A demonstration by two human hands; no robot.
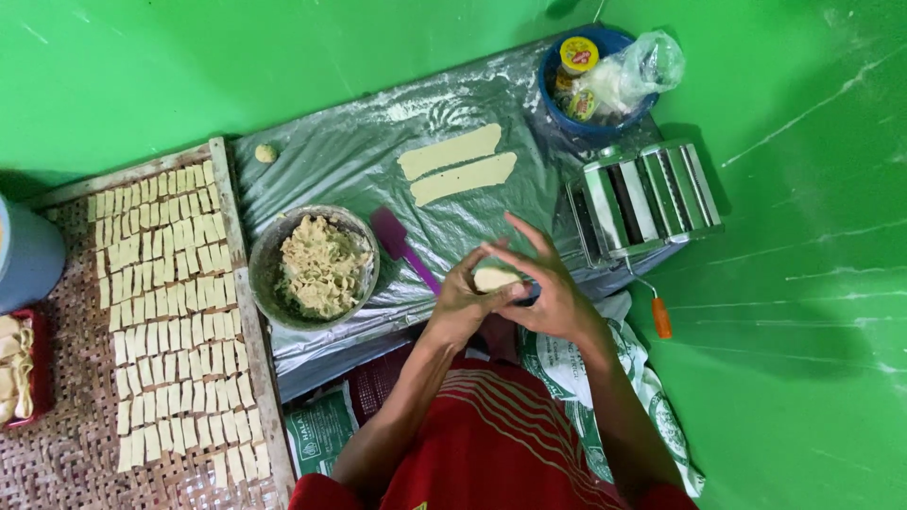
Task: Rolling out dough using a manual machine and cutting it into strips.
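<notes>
We're mid-fold: left hand (460, 307) and right hand (553, 297) both pinch the small pale dough piece (494, 279), fingers closed on it above the foil sheet (359, 156). Next likely needs filling from the round metal bowl (269, 255). Farther: two flat dough strips (458, 165), steel pasta roller (647, 194).

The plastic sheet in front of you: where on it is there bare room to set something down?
The plastic sheet is bare between the small dough ball and the two dough strips. It is crowded nearer the hands, around the bowl of filling and purple spatula. The woven tray is packed with dough pieces.
</notes>
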